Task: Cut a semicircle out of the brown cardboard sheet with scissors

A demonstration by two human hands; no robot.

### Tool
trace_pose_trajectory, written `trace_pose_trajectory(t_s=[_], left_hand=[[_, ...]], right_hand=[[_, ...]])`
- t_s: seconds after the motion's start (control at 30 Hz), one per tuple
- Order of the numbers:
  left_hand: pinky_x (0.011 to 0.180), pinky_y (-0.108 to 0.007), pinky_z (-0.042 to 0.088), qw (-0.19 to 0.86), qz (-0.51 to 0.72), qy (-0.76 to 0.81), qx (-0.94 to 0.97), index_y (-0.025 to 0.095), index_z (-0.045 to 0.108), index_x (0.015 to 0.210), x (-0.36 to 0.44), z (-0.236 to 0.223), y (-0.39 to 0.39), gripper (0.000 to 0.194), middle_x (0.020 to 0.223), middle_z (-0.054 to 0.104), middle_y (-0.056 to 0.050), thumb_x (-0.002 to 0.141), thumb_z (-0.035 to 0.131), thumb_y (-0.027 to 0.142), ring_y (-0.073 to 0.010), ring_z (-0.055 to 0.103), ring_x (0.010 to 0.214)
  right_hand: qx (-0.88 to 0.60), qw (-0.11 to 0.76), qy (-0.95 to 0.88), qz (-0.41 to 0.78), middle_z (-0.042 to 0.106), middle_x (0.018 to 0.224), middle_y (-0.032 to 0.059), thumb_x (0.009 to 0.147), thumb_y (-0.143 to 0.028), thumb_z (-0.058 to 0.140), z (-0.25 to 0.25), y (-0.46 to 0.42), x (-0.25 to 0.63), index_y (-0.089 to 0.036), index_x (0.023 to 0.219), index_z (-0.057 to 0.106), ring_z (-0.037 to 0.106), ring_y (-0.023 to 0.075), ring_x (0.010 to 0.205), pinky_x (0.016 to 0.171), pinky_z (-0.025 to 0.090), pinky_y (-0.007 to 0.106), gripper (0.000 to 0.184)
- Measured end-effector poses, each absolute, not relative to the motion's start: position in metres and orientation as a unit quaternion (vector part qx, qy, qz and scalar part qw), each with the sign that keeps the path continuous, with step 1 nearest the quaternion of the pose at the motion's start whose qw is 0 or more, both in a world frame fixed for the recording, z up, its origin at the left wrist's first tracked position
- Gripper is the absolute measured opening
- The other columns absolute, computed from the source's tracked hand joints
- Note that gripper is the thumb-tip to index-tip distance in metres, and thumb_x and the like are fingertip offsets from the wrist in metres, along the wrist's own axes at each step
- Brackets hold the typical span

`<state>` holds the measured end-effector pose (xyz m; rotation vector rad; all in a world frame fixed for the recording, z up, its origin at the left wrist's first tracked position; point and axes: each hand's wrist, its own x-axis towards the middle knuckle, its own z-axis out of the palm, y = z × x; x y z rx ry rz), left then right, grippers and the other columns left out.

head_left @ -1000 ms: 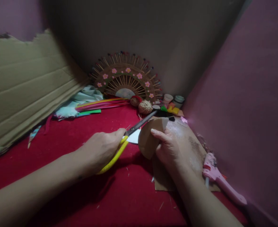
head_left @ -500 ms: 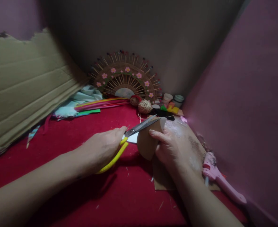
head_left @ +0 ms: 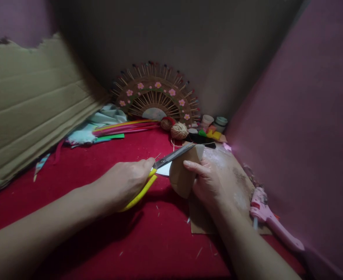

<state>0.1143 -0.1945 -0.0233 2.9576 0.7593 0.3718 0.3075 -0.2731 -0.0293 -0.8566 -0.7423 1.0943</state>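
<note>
My left hand point(head_left: 130, 182) is closed round the yellow handles of a pair of scissors point(head_left: 162, 161). The dark blades point up to the right and lie against the upper edge of a curved piece of brown cardboard point(head_left: 181, 175). My right hand point(head_left: 205, 179) pinches that cardboard at its right side, thumb in front; the other fingers are mostly hidden. A white piece point(head_left: 165, 169) shows behind the scissors, partly covered by the cardboard.
A flower-decorated stick fan point(head_left: 156, 87) stands at the back, with a ball of twine point(head_left: 179, 131) before it. A pink glue gun point(head_left: 265, 214) lies right, by a cardboard sheet point(head_left: 200, 223). Coloured strips point(head_left: 125, 130) and a large cardboard panel point(head_left: 28, 89) are at left.
The scissor blades, slightly apart before, have come closer together at the cardboard's upper edge. Both hands keep their holds and have barely moved.
</note>
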Motion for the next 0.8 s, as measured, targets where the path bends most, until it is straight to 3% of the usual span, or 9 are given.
trace_pose_trajectory(t_s=[0.13,0.37,0.43,0.53,0.67,0.8], left_hand=[[0.047,-0.029,0.028,0.044,0.079,0.265,0.960,0.014,0.051,0.096,0.114,-0.019,-0.195,0.022,0.067,0.061,-0.006,0.087,0.035,0.027,-0.0177,0.053,0.050],[0.046,-0.025,0.041,0.373,0.290,0.298,0.829,0.021,0.053,0.107,0.121,-0.039,-0.184,0.028,0.066,0.062,0.001,0.087,0.052,0.040,-0.0142,0.057,0.051],[0.048,-0.026,0.046,0.431,0.325,0.303,0.785,0.021,0.054,0.108,0.123,-0.040,-0.183,0.032,0.073,0.066,-0.001,0.084,0.059,0.040,-0.0147,0.060,0.053],[0.065,-0.029,0.054,0.471,0.366,0.279,0.753,0.020,0.054,0.112,0.126,-0.031,-0.187,0.038,0.087,0.069,-0.004,0.077,0.067,0.033,-0.0169,0.066,0.071],[0.075,-0.029,0.054,0.518,0.384,0.240,0.726,0.020,0.057,0.114,0.132,-0.014,-0.198,0.051,0.102,0.069,-0.006,0.067,0.074,0.025,-0.0189,0.065,0.087],[0.067,-0.027,0.053,0.552,0.381,0.210,0.711,0.019,0.064,0.105,0.139,-0.010,-0.210,0.045,0.086,0.069,-0.003,0.062,0.077,0.026,-0.0171,0.064,0.074]], right_hand=[[-0.397,0.715,-0.299,0.491,0.071,0.074,-0.0012,0.062,-0.017,0.072,-0.030,-0.273,0.307,-0.022,0.088,0.064,0.064,0.0174,0.064,0.069,0.053,0.034,0.027],[-0.417,0.683,-0.303,0.517,0.067,0.073,-0.0026,0.064,-0.016,0.070,-0.023,-0.276,0.301,-0.023,0.089,0.064,0.060,0.0146,0.059,0.060,0.050,0.027,0.027],[-0.419,0.671,-0.306,0.529,0.068,0.076,-0.0019,0.066,-0.017,0.070,-0.021,-0.277,0.300,-0.023,0.092,0.064,0.060,0.0146,0.060,0.059,0.050,0.026,0.028],[-0.433,0.649,-0.286,0.556,0.070,0.080,-0.0013,0.066,-0.017,0.071,-0.023,-0.277,0.299,-0.023,0.111,0.061,0.063,0.0133,0.061,0.056,0.048,0.022,0.046],[-0.400,0.607,-0.259,0.635,0.071,0.075,-0.0037,0.069,-0.019,0.068,-0.037,-0.272,0.302,-0.027,0.130,0.049,0.057,0.0089,0.045,0.040,0.041,0.017,0.063],[-0.316,0.543,-0.296,0.719,0.071,0.072,-0.0009,0.070,-0.020,0.067,-0.047,-0.266,0.305,-0.018,0.107,0.063,0.055,0.0067,0.043,0.034,0.037,0.013,0.037]])
